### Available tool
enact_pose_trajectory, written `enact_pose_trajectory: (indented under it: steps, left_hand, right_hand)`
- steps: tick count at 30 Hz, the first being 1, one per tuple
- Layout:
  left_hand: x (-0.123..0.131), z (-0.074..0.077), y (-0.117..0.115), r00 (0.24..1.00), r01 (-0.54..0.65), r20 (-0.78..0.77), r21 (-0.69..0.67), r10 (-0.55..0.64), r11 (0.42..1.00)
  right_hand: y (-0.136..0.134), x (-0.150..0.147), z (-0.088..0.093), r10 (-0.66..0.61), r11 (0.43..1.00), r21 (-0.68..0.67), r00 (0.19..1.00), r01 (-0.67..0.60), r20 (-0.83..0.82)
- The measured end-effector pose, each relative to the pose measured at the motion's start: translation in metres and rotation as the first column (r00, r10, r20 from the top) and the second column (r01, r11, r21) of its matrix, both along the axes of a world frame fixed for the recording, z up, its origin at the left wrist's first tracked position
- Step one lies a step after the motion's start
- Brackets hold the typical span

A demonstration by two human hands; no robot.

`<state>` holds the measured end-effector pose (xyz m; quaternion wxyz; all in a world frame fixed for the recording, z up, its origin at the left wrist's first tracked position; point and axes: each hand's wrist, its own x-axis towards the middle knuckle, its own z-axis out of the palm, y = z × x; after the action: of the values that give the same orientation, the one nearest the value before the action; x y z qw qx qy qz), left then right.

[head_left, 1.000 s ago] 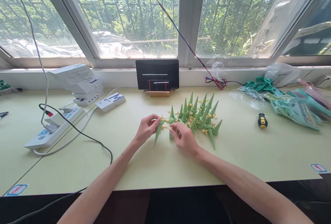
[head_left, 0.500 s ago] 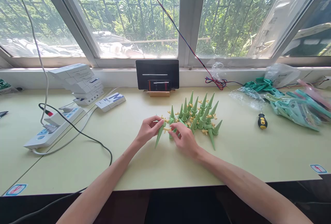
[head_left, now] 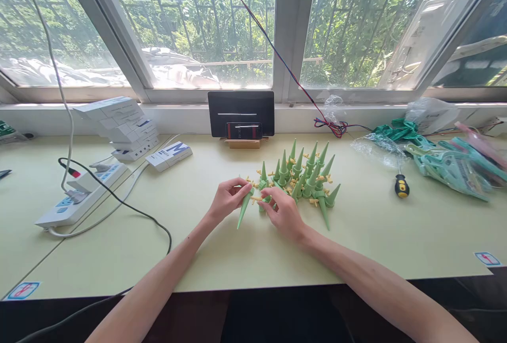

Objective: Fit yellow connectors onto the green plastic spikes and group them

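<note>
Pinched between the thumb and fingers of my left hand [head_left: 228, 198] is a green plastic cone [head_left: 244, 210], its sharp tip pointing down and towards me. Just to the right, my right hand [head_left: 283, 211] has its thumb and forefinger closed at the end of a small yellow peg-like piece [head_left: 255, 199]. That piece spans the narrow gap between the two hands; whether it touches the cone I cannot tell. Beyond and right of my hands stands a cluster of similar green cones [head_left: 312, 174], mostly upright, with small yellow pieces among them. My right fingers hide part of the nearest ones.
A tablet [head_left: 241, 105] and phone [head_left: 244, 131] stand at the back. On the left are stacked white boxes [head_left: 129, 129], a lone box [head_left: 169, 156], a power strip [head_left: 85, 195] and a black cable [head_left: 134, 208]. A screwdriver [head_left: 401, 186] and bagged teal parts [head_left: 447, 166] lie right.
</note>
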<state>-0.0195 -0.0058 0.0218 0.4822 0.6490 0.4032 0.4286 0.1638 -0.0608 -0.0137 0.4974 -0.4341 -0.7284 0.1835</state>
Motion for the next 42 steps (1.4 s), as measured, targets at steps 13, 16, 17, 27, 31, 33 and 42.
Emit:
enact_pose_trajectory:
  steps: [13, 16, 17, 27, 31, 33, 42]
  left_hand:
    - [0.0010, -0.0007, -0.0004, 1.000, 0.007, 0.010, -0.012, -0.007, 1.000]
    - [0.0010, -0.0014, -0.0003, 1.000, 0.008, 0.009, -0.011, -0.008, 1.000]
    - [0.0011, -0.0016, -0.0003, 1.000, 0.007, 0.010, -0.011, -0.007, 1.000]
    - [0.0017, -0.0017, -0.0017, 1.000, -0.001, -0.003, 0.017, 0.001, 1.000]
    - [0.0020, 0.0006, -0.0029, 1.000, -0.002, -0.009, 0.037, 0.002, 0.999]
    - [0.0021, 0.0009, -0.0030, 1.000, -0.003, -0.011, 0.047, 0.004, 0.999]
    - [0.0011, -0.0010, -0.0025, 1.000, 0.013, -0.018, 0.058, -0.012, 0.998]
  right_hand:
    - [0.0010, -0.0001, -0.0023, 0.009, 1.000, -0.011, 1.000, -0.010, -0.022]
    - [0.0009, 0.0001, -0.0024, 0.012, 1.000, -0.025, 1.000, -0.013, -0.025]
    - [0.0008, 0.0002, -0.0022, 0.009, 1.000, -0.028, 1.000, -0.010, -0.024]
    - [0.0000, 0.0000, 0.0000, -0.005, 0.999, -0.036, 1.000, 0.004, -0.031]
    - [0.0004, -0.0002, -0.0008, -0.006, 0.999, -0.034, 0.999, 0.005, -0.039]
    - [0.0005, -0.0002, -0.0007, -0.004, 0.999, -0.038, 0.999, 0.002, -0.042]
    - [-0.0007, 0.0003, 0.0028, 0.012, 0.997, -0.073, 0.999, -0.014, -0.029]
